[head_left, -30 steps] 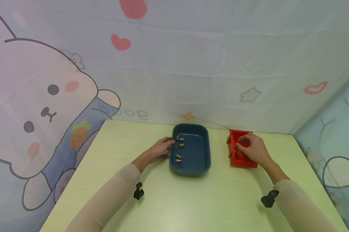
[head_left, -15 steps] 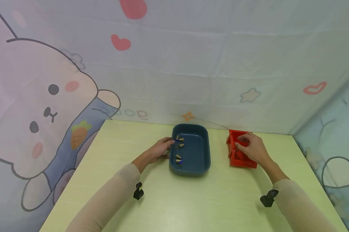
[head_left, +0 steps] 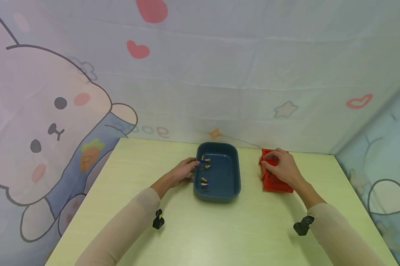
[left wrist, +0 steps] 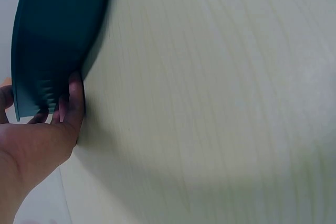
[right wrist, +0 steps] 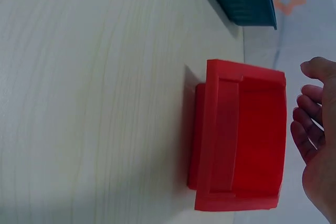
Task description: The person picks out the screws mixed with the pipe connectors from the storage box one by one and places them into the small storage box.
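My left hand (head_left: 182, 171) grips the left wall of a dark blue plastic tray (head_left: 226, 184), thumb at the rim and the other fingers along the outside. In the left wrist view those fingers press on the ribbed outer wall. Several small brass-coloured fittings (head_left: 204, 167), some with blue parts, lie inside along the tray's left side. Over a red plastic bin (head_left: 276, 185) hovers my right hand (head_left: 284, 166), its thumb and fingers bent loosely and apart. Nothing shows between them in either view. Part of the bin is hidden under this hand.
Both containers stand on a pale wood-grain table (head_left: 200, 229), the tray at the middle and the bin to its right. Behind the table hangs a printed cloth (head_left: 200, 74). Between tray and bin lies a strip of tabletop.
My right hand has shifted a little to the left over the red bin. The left hand stays on the tray, and the fittings lie as before.
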`<action>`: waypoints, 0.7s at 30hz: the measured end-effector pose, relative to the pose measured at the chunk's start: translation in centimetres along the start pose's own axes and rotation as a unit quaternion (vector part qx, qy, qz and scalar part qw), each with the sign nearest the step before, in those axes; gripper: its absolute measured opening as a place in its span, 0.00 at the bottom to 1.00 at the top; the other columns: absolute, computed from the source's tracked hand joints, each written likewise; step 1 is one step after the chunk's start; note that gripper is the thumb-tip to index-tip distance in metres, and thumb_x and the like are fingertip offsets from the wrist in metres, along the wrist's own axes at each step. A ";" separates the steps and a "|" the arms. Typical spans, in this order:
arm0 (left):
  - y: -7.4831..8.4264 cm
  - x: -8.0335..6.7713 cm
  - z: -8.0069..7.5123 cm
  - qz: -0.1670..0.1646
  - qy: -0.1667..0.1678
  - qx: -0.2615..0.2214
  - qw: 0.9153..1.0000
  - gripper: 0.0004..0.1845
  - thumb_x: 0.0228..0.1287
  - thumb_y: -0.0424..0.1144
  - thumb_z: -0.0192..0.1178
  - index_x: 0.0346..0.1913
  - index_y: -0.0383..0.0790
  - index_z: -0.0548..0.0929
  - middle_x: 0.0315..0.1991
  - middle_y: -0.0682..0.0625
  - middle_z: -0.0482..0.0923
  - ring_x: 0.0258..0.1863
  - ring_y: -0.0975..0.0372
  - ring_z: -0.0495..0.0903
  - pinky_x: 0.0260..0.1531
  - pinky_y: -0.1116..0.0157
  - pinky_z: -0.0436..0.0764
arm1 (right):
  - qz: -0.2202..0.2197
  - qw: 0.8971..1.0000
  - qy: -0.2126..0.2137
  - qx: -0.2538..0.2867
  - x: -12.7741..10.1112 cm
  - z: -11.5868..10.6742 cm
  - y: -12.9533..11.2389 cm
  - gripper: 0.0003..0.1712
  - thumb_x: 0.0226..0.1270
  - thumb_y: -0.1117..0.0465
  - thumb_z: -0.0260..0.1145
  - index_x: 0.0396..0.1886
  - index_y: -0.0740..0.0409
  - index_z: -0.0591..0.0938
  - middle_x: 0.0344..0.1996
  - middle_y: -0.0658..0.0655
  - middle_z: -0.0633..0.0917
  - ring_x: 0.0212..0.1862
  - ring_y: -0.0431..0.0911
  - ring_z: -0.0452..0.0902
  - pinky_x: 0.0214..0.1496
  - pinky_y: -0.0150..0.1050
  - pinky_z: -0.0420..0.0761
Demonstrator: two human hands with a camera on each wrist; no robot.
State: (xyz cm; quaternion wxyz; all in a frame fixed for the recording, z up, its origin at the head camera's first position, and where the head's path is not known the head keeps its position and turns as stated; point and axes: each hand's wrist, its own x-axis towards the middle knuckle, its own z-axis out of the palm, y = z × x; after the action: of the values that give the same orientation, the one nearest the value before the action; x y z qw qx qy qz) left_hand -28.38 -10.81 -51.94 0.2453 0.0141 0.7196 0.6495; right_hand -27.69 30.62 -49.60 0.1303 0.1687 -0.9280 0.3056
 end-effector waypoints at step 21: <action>-0.1 0.5 -0.3 0.000 0.004 0.003 1.000 0.31 0.85 0.48 0.51 0.82 0.39 0.62 0.74 0.39 0.72 0.76 0.45 0.69 0.57 0.51 0.84 | -0.016 0.998 -0.030 0.048 2.5 2.7 -4.3 0.15 0.69 0.58 0.76 0.48 0.64 0.89 0.43 0.57 0.86 0.46 0.54 0.81 0.49 0.54 0.84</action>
State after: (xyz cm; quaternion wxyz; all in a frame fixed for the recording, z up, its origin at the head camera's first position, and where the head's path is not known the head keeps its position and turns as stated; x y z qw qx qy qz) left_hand -28.88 -10.94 -52.18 0.2426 0.0127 0.7227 0.6470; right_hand -28.66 25.14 -48.64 0.0986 0.1988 -0.9128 0.3427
